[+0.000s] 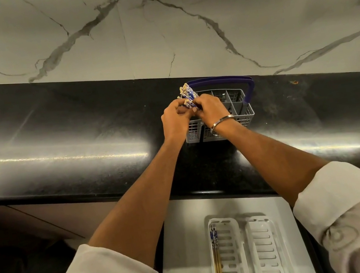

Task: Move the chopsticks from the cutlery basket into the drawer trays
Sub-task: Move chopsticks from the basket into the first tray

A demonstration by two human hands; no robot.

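A grey cutlery basket with a blue handle stands on the black countertop near the wall. A bundle of chopsticks with blue-and-white patterned tops sticks up from its left end. My left hand and my right hand both reach over the basket, fingers curled round the bundle just below the patterned tops. Below, in the open drawer, two white slotted trays lie side by side: the left tray holds a pair of chopsticks along its left side, and the right tray holds nothing.
The black countertop stretches left and right, backed by a marble wall. The white drawer sits open under the counter's front edge. My right wrist wears a metal bangle.
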